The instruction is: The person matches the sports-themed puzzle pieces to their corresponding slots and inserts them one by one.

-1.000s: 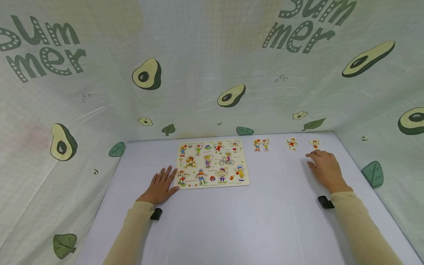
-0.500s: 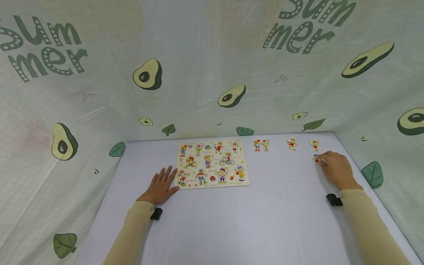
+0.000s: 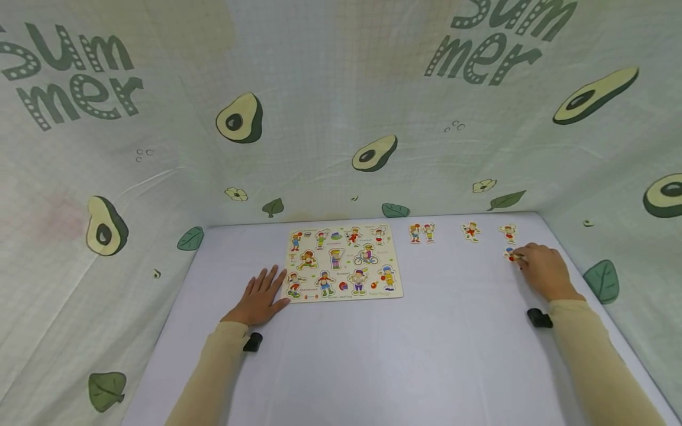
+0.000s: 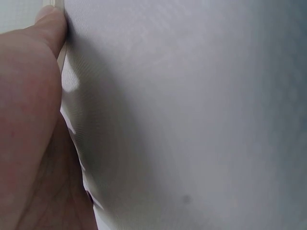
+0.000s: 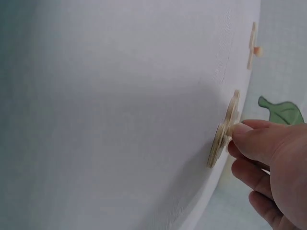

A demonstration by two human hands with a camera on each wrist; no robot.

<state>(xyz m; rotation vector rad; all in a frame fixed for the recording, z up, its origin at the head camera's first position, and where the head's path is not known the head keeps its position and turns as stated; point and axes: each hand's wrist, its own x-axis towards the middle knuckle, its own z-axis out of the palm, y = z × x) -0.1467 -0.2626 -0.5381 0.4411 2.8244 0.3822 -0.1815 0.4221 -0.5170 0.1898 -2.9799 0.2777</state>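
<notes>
Here at the left, at eight o'clock from the board's centre, the left hand (image 3: 257, 302) is laid open on the white table (image 3: 394, 355), fingers well spread; the lower left edge of the puzzle board (image 3: 347, 267) is touched by thumb and forefinger. The arm is covered by a beige sleeve (image 3: 210, 367), a small black device (image 3: 253, 342) being worn at the wrist. Across now to the board itself, laid flat and crowded with colourful sporting figures. Just past it, between two and three o'clock, a red-ball piece (image 3: 415, 233) and a green-topped piece (image 3: 428, 233) are set side by side. Further along, near three o'clock, a lone footballer piece (image 3: 470, 232) is passed, well apart from the rest. Then a far piece (image 3: 508, 233) is reached, lying at twelve o'clock from the held piece (image 3: 510, 253). And that one is firmly pinched: by thumb and fingertips of the right hand (image 3: 544, 272), at about ten o'clock from the knuckles. In the right wrist view it is gripped by its knob; whether the table is touched by it cannot be told.
</notes>
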